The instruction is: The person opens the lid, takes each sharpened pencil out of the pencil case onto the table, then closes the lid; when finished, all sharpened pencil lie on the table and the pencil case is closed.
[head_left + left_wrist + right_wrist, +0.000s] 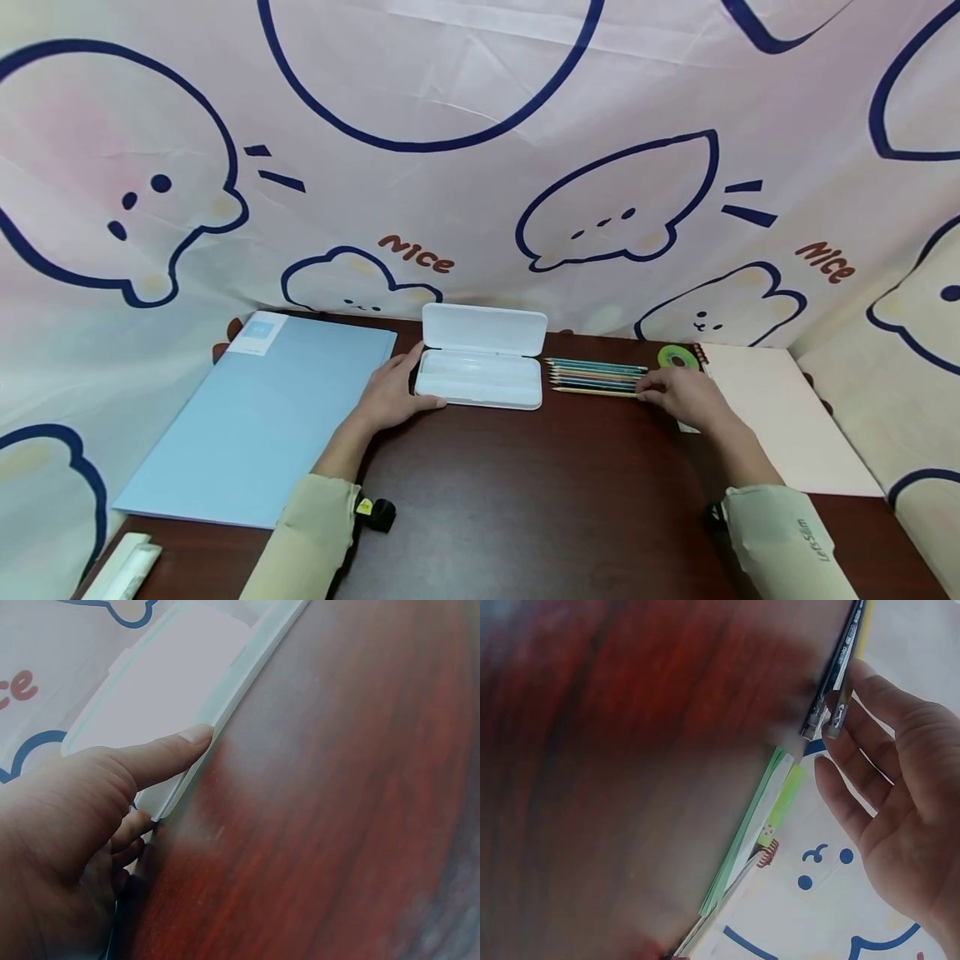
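A white pencil case (480, 379) lies with its lid raised at the back of the table. My left hand (390, 392) grips its left end, the thumb (172, 754) along the front edge and the other fingers around the side, partly hidden. Right of the case, several pencils (592, 375) lie side by side in a row, tips to the left. At their right ends my right hand (682, 393) pinches a yellow pencil (845, 697), the nearest of the row. Its eraser end pokes out between thumb and fingers, beside a dark pencil (832, 671).
A large light-blue folder (277, 408) with a white label lies on the left. Behind my right hand is a green tape roll (677, 357), beside a spiral-bound pad (787, 425). White wrapped items (123, 571) sit at the front left corner. A patterned cloth hangs behind the table.
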The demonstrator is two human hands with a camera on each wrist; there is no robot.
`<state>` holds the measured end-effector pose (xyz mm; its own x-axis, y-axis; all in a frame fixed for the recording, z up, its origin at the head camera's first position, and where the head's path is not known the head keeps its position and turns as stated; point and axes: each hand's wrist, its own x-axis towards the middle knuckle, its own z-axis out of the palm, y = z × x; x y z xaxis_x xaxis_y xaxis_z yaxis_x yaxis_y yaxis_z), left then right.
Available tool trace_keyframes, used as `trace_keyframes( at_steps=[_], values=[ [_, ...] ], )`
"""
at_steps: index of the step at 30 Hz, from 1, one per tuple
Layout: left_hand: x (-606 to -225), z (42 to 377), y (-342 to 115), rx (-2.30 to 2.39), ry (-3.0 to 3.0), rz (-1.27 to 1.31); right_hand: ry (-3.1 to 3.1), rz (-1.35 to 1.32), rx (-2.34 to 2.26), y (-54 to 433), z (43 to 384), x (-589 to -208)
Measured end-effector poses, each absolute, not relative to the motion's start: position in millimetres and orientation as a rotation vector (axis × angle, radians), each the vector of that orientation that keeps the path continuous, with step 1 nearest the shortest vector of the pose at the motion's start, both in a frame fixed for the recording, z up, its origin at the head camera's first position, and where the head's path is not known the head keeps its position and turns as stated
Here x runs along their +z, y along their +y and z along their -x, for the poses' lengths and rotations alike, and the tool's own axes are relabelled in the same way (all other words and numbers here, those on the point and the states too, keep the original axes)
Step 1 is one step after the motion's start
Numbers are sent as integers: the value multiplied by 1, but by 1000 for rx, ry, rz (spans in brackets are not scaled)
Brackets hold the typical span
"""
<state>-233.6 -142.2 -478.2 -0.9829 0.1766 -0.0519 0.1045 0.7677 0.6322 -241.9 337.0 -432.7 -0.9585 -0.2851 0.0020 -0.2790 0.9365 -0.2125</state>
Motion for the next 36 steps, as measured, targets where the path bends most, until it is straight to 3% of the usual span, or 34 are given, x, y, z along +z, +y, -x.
trace_keyframes(
  at_steps=[22, 36],
  values=[
    [-476, 230, -139, 1013, 2843, -223, 3093, 427, -197, 333, 246, -437],
    [-480, 233, -140, 1018, 2852, -221, 3015, 420, -752, 303, 261, -423]
  ],
)
